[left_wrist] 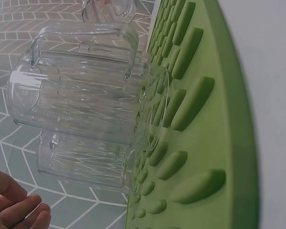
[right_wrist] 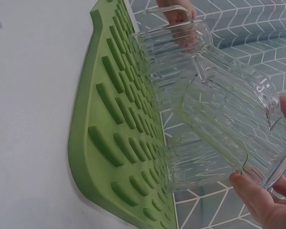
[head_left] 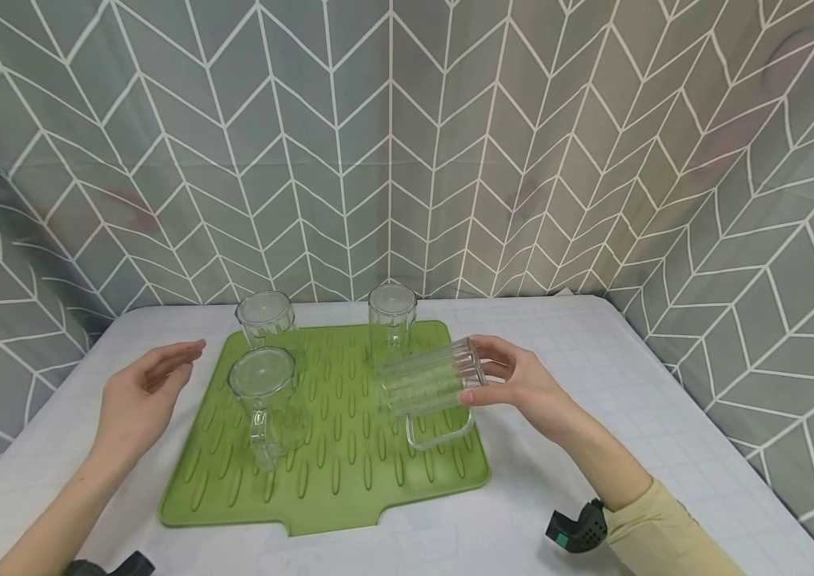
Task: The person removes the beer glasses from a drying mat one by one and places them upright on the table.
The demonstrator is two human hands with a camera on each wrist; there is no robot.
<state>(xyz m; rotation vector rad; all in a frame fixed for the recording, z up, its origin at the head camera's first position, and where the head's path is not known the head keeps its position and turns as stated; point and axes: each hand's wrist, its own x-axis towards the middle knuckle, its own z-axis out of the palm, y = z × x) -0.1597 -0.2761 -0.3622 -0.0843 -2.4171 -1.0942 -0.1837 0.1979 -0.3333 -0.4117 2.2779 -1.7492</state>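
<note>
My right hand holds a clear glass mug by one end, thumb on the near side and fingers behind. The mug is tilted far over above the right part of a green ribbed drying mat, its handle towards me. To the left of the mat, my left hand hovers with loosely bent fingers and nothing in them. Closest to it are two glass mugs standing on the mat, a front one with its handle facing me and a back one.
Another glass mug stands at the back right of the mat, just behind the tilted one. The mat lies on a white table. Grey curtains with white chevron lines rise behind and on both sides.
</note>
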